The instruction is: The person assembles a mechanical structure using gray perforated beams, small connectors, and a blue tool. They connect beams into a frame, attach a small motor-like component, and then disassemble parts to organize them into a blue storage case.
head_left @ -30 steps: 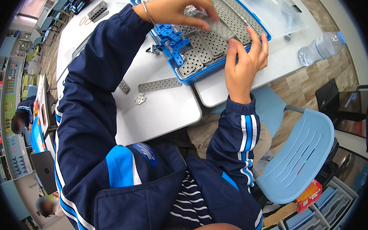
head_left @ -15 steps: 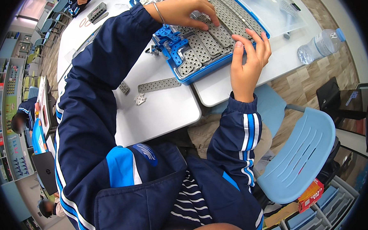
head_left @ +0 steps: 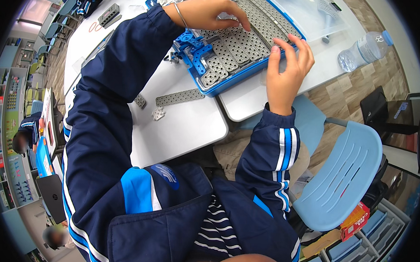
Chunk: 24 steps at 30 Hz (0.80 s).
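Blue tray (head_left: 231, 82) of grey perforated strips (head_left: 232, 47), left hand (head_left: 210, 11) laid flat across strips, fingers spread, right hand (head_left: 287, 71) curled on tray's edge, nothing pinched

Looks like a classroom: white tables (head_left: 186, 130) pushed together, a light blue plastic chair (head_left: 344, 179) on the right, and a wood-look floor (head_left: 361, 91) under it. Shelves (head_left: 10, 99) full of stuff line the left wall, more blue chairs (head_left: 55, 26) sit further back, and grey storage bins (head_left: 369, 241) are bottom right.
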Available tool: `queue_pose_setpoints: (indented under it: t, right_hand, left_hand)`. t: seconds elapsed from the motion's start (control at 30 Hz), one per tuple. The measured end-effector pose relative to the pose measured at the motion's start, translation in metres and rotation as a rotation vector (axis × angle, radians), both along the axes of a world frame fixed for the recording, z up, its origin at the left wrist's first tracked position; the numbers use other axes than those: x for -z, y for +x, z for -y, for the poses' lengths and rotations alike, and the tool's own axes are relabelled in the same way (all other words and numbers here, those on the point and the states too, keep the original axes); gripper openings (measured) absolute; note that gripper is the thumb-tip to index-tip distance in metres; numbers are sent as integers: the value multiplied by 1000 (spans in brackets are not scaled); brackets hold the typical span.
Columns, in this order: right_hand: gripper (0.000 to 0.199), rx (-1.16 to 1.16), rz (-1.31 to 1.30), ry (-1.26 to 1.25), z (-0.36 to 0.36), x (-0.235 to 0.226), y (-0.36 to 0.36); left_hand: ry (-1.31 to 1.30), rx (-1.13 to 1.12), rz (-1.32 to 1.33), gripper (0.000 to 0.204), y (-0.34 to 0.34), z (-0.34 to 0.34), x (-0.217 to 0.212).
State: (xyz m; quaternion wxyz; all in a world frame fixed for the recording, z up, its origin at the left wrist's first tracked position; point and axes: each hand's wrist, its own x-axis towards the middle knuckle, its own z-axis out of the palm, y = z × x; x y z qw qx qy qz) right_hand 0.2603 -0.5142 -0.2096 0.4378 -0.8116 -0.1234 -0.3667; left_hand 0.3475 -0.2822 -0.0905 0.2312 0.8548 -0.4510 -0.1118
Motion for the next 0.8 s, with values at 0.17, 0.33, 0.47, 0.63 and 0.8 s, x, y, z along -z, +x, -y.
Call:
queue_pose_setpoints:
  t: [0.17, 0.33, 0.47, 0.63, 0.8]
  right_hand:
    - [17, 100, 52, -1, 22, -4, 22]
    - [10, 116, -32, 25, 32, -10, 36]
    - [7, 101, -26, 10, 27, -12, 34]
    - [8, 71, -29, 20, 25, -13, 32]
    - [8, 49, -51, 57, 24, -11, 34]
  left_hand:
    - [-67, 1, 220, 22, 16, 12, -8]
    - [-5, -21, 371, 22, 41, 23, 6]
    - [19, -33, 428, 19, 56, 28, 15]
    - [87, -25, 505, 17, 65, 33, 21]
    - [118, 159, 665, 14, 78, 39, 27]
